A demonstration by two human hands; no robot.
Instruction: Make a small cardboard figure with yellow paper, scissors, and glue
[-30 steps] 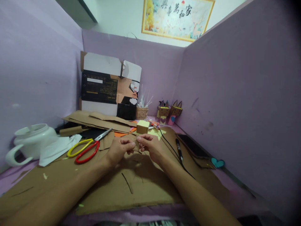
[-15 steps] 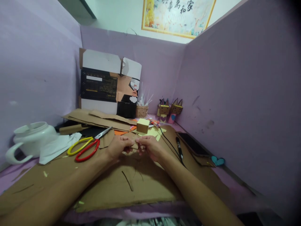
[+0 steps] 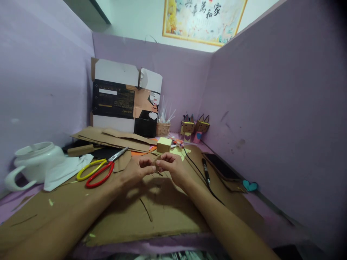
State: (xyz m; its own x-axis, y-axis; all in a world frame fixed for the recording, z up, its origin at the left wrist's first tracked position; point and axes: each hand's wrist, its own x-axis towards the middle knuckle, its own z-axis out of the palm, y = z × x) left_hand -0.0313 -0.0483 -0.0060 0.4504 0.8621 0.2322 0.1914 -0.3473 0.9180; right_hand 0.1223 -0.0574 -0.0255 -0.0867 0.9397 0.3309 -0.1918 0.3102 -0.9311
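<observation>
Over the middle of the cardboard sheet (image 3: 119, 224), my left hand (image 3: 137, 169) and my right hand (image 3: 172, 168) meet fingertip to fingertip. Between them they pinch a small piece of brown cardboard (image 3: 157, 159), mostly hidden by the fingers. Just behind stands a little cardboard box with a pale yellow top (image 3: 164, 145). Left of my left hand lie scissors with one yellow and one red handle (image 3: 99, 174), blades pointing away. A thin dark cardboard strip (image 3: 145, 209) rests on the sheet in front of my hands.
At the left stands a white teapot (image 3: 38, 162) beside crumpled white paper (image 3: 66, 171). Cardboard pieces (image 3: 111, 139) and an unfolded printed box (image 3: 116, 97) are at the back. A black pen (image 3: 206, 171), a cable and a phone (image 3: 223, 166) lie right. Purple walls enclose three sides.
My hands have turned and their fingers have shifted on the cardboard piece, which now stands more upright. My right fingers are raised higher. The view has tilted slightly.
</observation>
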